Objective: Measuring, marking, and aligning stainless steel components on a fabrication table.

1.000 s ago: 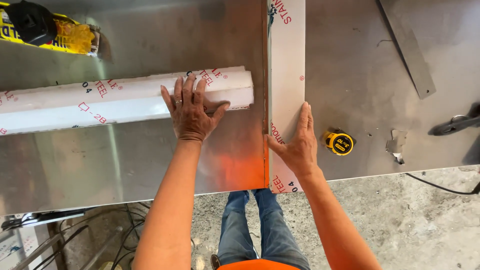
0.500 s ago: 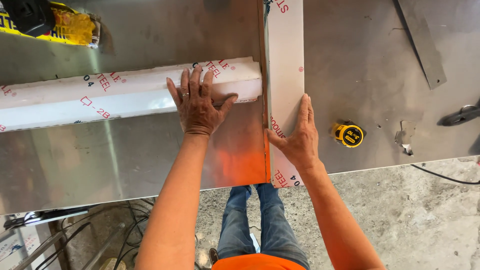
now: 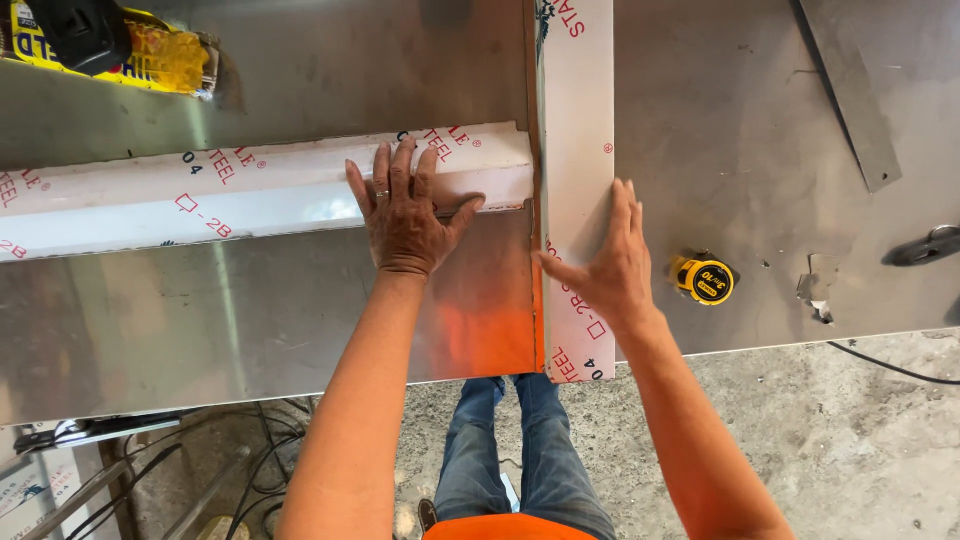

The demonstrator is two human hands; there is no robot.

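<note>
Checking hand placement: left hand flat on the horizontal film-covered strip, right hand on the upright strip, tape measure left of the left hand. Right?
Not quite. In the head view the yellow tape measure lies right of the right hand, not left of the left hand. The hands are on the horizontal strip and upright strip as you say.

Both arms are left bare of sleeves. A ring is worn on the left hand (image 3: 405, 215). Blue jeans and what may be an orange shirt are seen below.
</note>
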